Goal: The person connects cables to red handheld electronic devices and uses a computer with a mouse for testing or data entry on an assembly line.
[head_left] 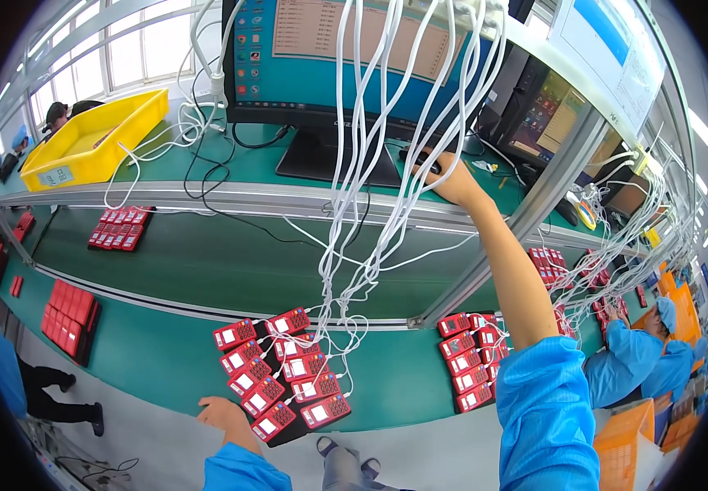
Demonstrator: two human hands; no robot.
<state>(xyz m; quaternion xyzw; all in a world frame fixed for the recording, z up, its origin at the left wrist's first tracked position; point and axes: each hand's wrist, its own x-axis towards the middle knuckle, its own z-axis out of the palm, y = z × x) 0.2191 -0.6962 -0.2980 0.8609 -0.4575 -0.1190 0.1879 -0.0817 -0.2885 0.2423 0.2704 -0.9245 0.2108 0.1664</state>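
High on the right, my right hand [455, 183] is closed over a black computer mouse [426, 163] on the upper shelf, beside the monitor's stand. My left hand [229, 417] rests at the front edge of the green table, its visible fingers extended and nothing in them. Just right of it lie two columns of red card payment terminals [275, 421] on a black base, screens lit. White charging cables [360, 164] hang from above and plug into the terminals. The monitor [329, 65] behind the cables shows a window with lines of text.
A second cabled group of red terminals [470, 376] lies to the right, beneath my right forearm. Stacked red terminals [70, 315] sit at left, more on the lower shelf [121, 227]. A yellow tray [96, 139] stands on the upper shelf. Co-workers in blue [628, 360] sit at right, near orange crates [626, 434].
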